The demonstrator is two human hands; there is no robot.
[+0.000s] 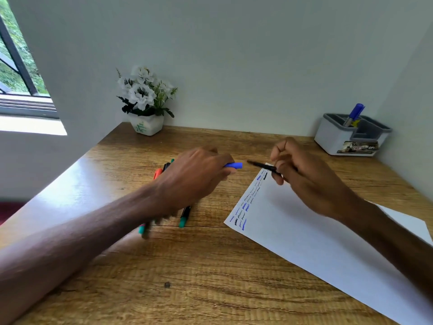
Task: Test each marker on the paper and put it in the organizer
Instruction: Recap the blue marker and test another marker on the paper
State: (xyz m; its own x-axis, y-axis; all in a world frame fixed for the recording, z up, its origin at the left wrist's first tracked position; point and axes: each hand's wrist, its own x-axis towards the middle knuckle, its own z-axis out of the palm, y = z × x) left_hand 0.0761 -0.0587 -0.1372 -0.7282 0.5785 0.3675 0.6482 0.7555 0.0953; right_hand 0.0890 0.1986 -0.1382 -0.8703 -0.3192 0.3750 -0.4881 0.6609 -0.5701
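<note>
Right in front of you is the wooden desk [187,277], and the white paper [304,242] runs off at an angle to your right. Its far-left edge carries a row of blue and black scribbles [244,207]. Under your left forearm lie the loose markers: a teal-capped one [185,216] just beside your wrist, another teal end [142,228] blurred below the arm, and an orange cap [158,173] peeking out beyond your hand.

Now the hands, up over the middle of the desk. Your left hand [194,179] is curled round a blue cap [234,165], with its end poking out toward the right. Your right hand [304,174] pinches a black marker [260,165] in its fingers above the paper's far corner. Its bare tip points at the cap, with a small gap between them.

Far right, against the wall, the grey-and-white organizer [335,139] has one blue marker [355,113] standing in a rear compartment. Far left, a white flower pot [146,126].
</note>
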